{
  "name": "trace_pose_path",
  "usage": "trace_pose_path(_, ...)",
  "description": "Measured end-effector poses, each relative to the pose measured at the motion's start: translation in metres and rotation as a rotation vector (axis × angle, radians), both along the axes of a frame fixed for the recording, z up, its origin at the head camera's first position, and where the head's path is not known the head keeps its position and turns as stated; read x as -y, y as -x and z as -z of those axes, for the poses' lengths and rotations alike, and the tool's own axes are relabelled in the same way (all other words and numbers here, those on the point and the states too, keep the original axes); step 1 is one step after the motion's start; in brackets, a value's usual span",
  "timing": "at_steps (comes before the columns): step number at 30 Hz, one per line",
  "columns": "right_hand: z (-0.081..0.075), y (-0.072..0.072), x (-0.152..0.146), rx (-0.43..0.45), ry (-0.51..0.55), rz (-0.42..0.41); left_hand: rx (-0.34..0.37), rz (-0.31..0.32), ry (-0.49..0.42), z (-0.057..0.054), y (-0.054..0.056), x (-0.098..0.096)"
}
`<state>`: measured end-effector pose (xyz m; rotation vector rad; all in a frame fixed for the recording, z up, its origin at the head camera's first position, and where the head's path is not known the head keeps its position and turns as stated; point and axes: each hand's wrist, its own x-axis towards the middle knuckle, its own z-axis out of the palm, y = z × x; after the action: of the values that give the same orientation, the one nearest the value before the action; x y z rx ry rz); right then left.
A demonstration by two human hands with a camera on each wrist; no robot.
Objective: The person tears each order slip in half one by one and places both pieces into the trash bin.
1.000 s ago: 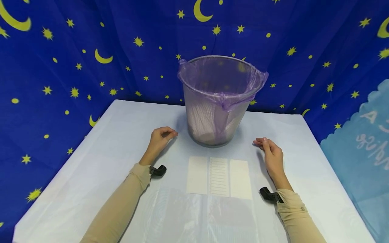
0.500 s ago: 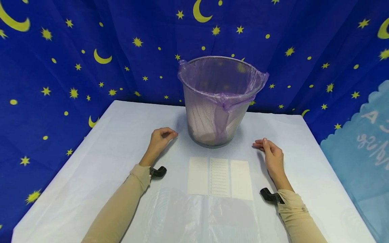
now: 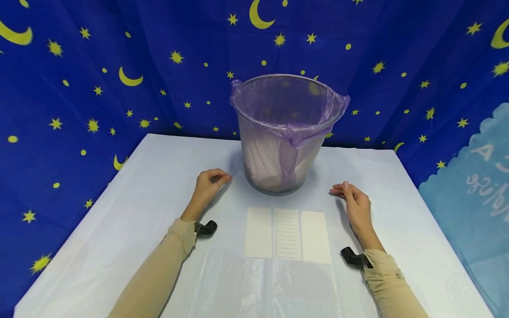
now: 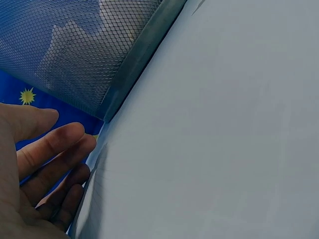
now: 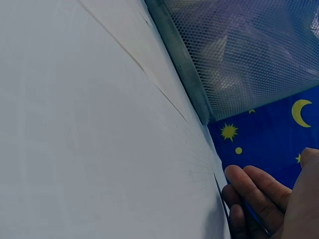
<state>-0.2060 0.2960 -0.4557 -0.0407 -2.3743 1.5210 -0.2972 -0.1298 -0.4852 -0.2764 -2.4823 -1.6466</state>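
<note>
Deep-blue fabric printed with yellow moons and stars (image 3: 191,31) hangs behind and beside a white tabletop (image 3: 131,198), whose surface shines like plastic film toward the near edge. At the far right, a light-blue panel (image 3: 457,221) with white lettering overlaps the blue. Next in size, a wire-mesh bin (image 3: 260,148) stands upright on the rear part of the tabletop, right of its middle, its dark base band showing in both wrist views. Inside it hangs a translucent purple liner (image 3: 293,137), folded over the rim, gathered in a bunch at the front and sticking out as an ear on each side.

Two beige sleeves (image 3: 155,265) reach in from the near side. Near the bin's left side, the left hand (image 3: 206,186) is loosely curved, thumb parted from the fingertips. On the other side, a little farther from the bin, the right hand (image 3: 358,205) lies relaxed, fingers pointing inward and lightly bent. Both are apart from the mesh.

Between the forearms, in front of the bin, three pale strips (image 3: 258,232) lie side by side with narrow gaps; the middle one bears ruled lines. Smallest are the black curved pieces (image 3: 207,228) at each cuff.
</note>
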Motion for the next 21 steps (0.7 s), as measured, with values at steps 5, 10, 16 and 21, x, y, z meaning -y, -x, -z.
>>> trace_pose_path(5,-0.002,0.001,0.001,-0.004,-0.003,0.001,-0.029,0.008,0.002,-0.003,0.001,0.001)
trace_pose_path(10,0.004,0.007,-0.002,-0.012,-0.004,0.007,-0.043,0.014,-0.005,-0.003,0.004,0.001)
trace_pose_path(16,0.018,0.012,-0.009,-0.027,-0.004,0.005,-0.009,0.005,-0.004,0.002,0.003,0.001)
trace_pose_path(21,0.026,0.016,-0.013,-0.018,-0.01,0.01,-0.013,0.004,0.005,0.001,0.002,0.0)
